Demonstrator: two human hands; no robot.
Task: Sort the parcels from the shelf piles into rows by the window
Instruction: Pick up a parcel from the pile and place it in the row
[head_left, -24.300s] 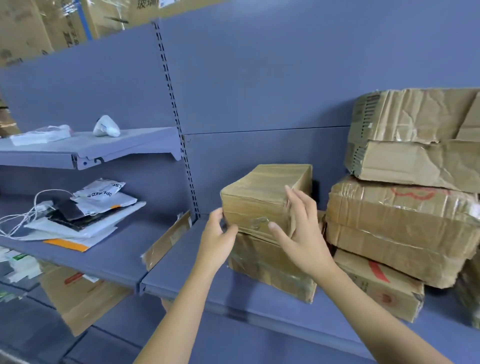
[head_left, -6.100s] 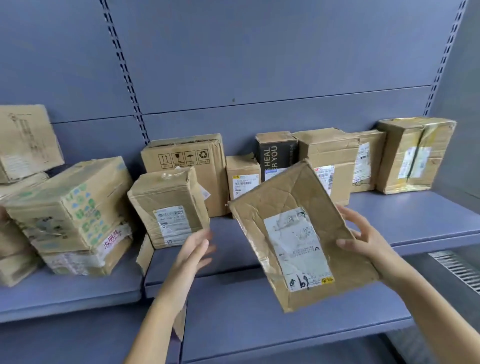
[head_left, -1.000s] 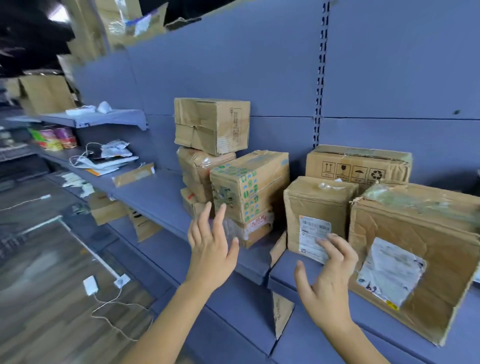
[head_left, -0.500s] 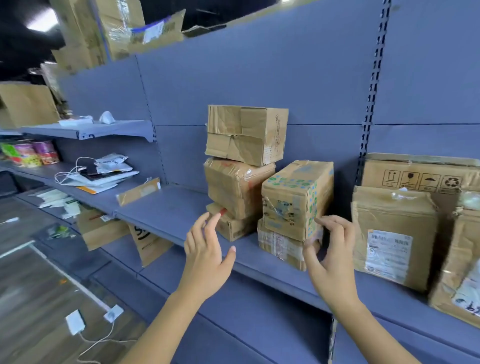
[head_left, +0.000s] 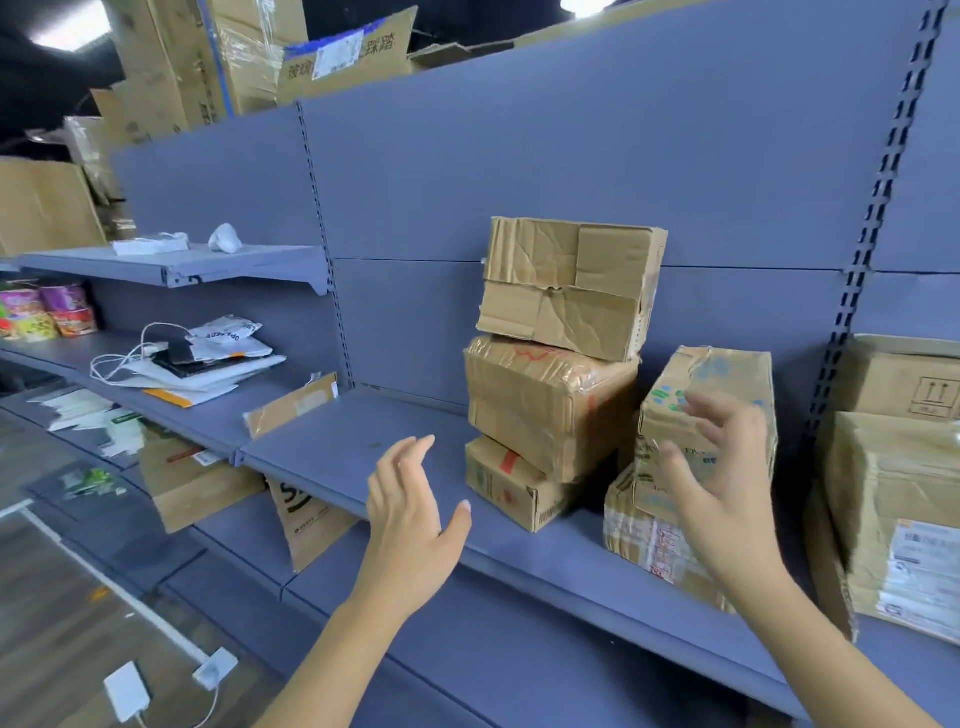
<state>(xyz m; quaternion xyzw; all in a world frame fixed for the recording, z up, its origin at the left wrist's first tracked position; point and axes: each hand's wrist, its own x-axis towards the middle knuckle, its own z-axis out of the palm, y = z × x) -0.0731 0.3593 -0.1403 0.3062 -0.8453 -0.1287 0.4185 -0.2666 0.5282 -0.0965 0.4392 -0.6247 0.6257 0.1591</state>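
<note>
Where the green-printed parcel (head_left: 727, 374) sits tilted on a taped parcel (head_left: 644, 540) on the shelf (head_left: 337, 441), printed face outward, the right hand (head_left: 727, 499) is raised before it, grip apart. The left hand (head_left: 415, 519), grip apart, holds nothing beside a three-parcel stack (head_left: 556, 405).

- Carton (head_left: 343, 52) at the top of the frame: Chinese characters, "踩踏" at its right.
- Box (head_left: 909, 384) at the right edge: two upward arrows.
- Cardboard sheet (head_left: 306, 514) below the shelf (head_left: 332, 436): large "S".
</note>
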